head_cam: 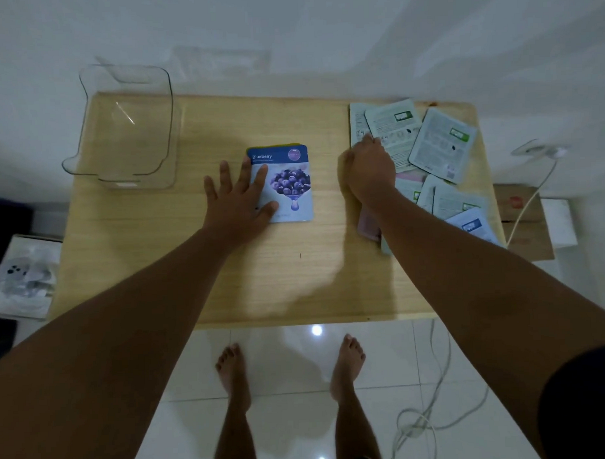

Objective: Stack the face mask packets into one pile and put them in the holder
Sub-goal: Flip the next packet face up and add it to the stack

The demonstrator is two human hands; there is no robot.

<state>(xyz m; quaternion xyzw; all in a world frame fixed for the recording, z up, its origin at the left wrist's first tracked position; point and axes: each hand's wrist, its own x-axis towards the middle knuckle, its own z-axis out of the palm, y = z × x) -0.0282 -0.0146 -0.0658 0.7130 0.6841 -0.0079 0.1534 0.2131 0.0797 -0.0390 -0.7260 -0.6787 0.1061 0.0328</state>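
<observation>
A small pile of face mask packets lies mid-table, a blue Blueberry packet [289, 181] on top with a yellow edge showing beneath its far side. My left hand [236, 197] rests flat on the pile's left half, fingers spread. Several loose packets [442, 145] lie scattered face down at the table's right end. My right hand [369, 170] is down on the left edge of that scatter, fingers curled over a packet; whether it grips one is hidden. A pink packet [369, 225] shows under my right wrist. The clear plastic holder [96, 152] stands empty at the table's far left corner.
The wooden table [192, 267] stands against a white wall. A box with printed paper [25, 276] sits on the floor at the left, a cardboard box [527, 221] at the right. White cables [431, 413] trail on the tiled floor by my bare feet.
</observation>
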